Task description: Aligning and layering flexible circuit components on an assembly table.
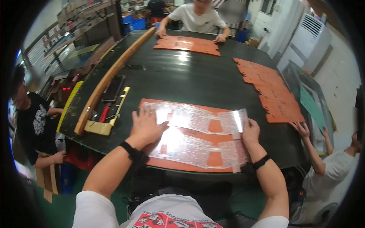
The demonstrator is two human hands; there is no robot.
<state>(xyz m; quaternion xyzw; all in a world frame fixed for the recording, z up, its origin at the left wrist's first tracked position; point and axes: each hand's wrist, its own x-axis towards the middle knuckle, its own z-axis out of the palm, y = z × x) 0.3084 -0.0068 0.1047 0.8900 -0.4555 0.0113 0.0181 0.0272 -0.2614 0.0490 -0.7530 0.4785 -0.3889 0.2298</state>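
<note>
An orange board (171, 165) lies on the dark tabletop (182, 76) in front of me. On it rests a thin, clear plastic sheet (186, 116) with cutouts and fine markings. A similar clear piece (186, 150) lies nearer me; whether the two are joined I cannot tell. Spread fingers of my left hand (147, 127) press flat on the far sheet's left end. At its right end, my right hand (251, 132) has its fingers closed on the edge. Glare whitens the plastic between my hands.
Along the left table edge runs a wooden bar (114, 72), beside a phone (114, 88) and a red-handled tool (104, 113). More orange boards (270, 89) lie to the right. Across, a person (199, 18) holds another orange board (186, 45). People stand left and right.
</note>
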